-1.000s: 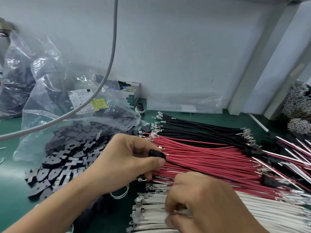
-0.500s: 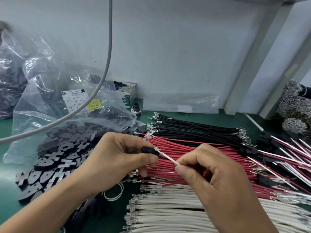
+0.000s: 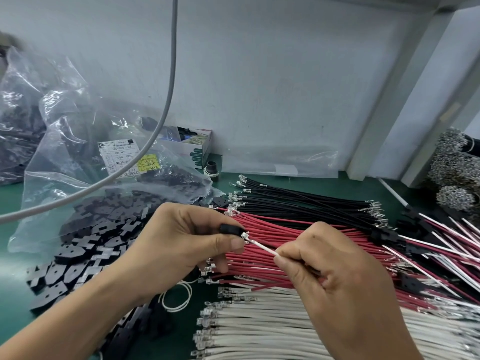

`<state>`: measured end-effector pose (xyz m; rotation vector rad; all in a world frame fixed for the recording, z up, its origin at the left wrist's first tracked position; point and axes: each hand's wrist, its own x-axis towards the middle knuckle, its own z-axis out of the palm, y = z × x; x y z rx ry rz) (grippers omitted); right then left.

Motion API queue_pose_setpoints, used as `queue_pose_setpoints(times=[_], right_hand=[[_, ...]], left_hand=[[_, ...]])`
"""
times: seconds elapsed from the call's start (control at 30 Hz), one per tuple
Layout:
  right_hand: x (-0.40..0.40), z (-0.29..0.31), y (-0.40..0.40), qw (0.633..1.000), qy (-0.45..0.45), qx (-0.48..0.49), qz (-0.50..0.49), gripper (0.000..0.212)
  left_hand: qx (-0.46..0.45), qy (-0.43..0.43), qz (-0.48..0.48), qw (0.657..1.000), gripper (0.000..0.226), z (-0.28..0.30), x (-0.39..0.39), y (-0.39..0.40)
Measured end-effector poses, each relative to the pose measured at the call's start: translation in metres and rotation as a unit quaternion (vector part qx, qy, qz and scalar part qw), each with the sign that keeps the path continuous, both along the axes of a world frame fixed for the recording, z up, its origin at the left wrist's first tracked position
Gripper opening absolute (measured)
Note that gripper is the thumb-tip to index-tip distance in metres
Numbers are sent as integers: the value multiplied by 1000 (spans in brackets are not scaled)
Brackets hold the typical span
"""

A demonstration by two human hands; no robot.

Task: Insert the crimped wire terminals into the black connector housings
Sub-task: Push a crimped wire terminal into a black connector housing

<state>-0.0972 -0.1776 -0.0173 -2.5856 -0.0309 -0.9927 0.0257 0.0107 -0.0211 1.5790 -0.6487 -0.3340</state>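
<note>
My left hand [image 3: 181, 245] pinches a small black connector housing [image 3: 230, 229] between thumb and fingers, held above the wire piles. My right hand [image 3: 335, 271] pinches a white wire [image 3: 262, 246] between thumb and forefinger. The wire's crimped metal terminal [image 3: 245, 235] sits right at the housing's opening; how far it is in cannot be told. Below lie bundles of black wires [image 3: 298, 201], red wires [image 3: 272, 229] and white wires [image 3: 259, 323], all with crimped ends.
A heap of loose black housings [image 3: 85, 245] spills from a clear plastic bag [image 3: 78, 157] at left. A grey cable [image 3: 166, 100] hangs across the view. A small box [image 3: 197, 149] stands by the wall. Finished harnesses [image 3: 441, 242] lie at right on the green mat.
A second ago my right hand lay on the white wires. It has lifted one white wire up and brought its terminal to the housing in my left hand.
</note>
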Motion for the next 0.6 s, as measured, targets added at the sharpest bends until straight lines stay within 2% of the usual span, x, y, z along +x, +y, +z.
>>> queue_pose_setpoints(times=[0.1,0.23,0.3,0.43,0.5,0.6], right_hand=[[0,1,0,998,-23,-65,-8,23],[1,0,-1,992,-49,-113,-19,16],[1,-1,-4,995,-43,-88,-5,17],[3,-2,-10,996,-6,65,61,11],[5,-5,-10,996,-6,59,68,10],[6,-8,-8,998,-35,-36,45,17]], left_hand=[[3,-2,-11,1000,22,-1,0,0],[3,-14,-30,999,18,-2,-1,0],[1,-13,-42,999,15,-1,-1,1],[9,-2,-74,997,22,1,-1,2],[8,1,-73,997,20,0,-1,2],[21,-21,-61,998,18,-1,0,2]])
